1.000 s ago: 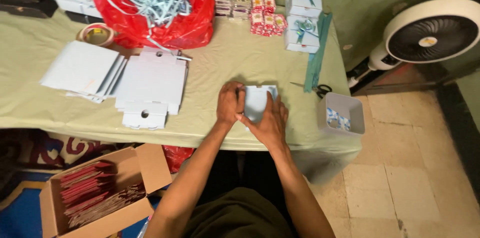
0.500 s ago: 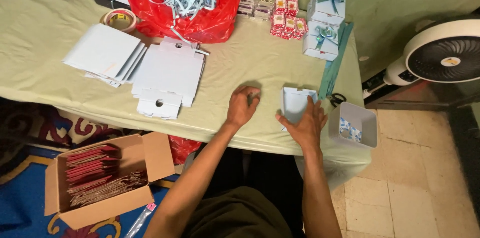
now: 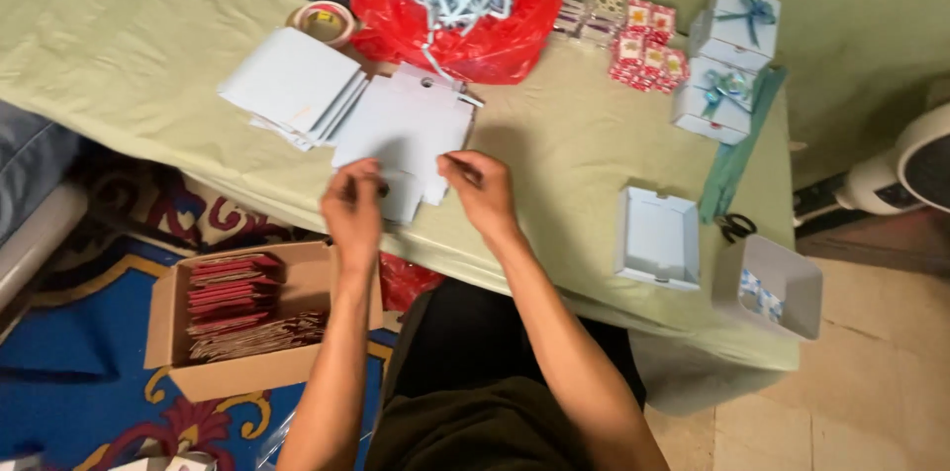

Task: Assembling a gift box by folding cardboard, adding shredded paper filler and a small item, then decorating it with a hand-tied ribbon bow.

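A pale green cloth covers the table point(image 3: 148, 65). Both hands — left hand point(image 3: 353, 209), right hand point(image 3: 482, 189) — pinch the near edge of a flat white box blank point(image 3: 406, 130) atop a stack. A folded box tray point(image 3: 656, 236) sits well right. Below lies a patterned blue rug point(image 3: 69, 382) — an open cardboard carton point(image 3: 247, 318) rests there.

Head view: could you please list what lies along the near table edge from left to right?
Left hand → right hand → open white box → scissors → grey bin.
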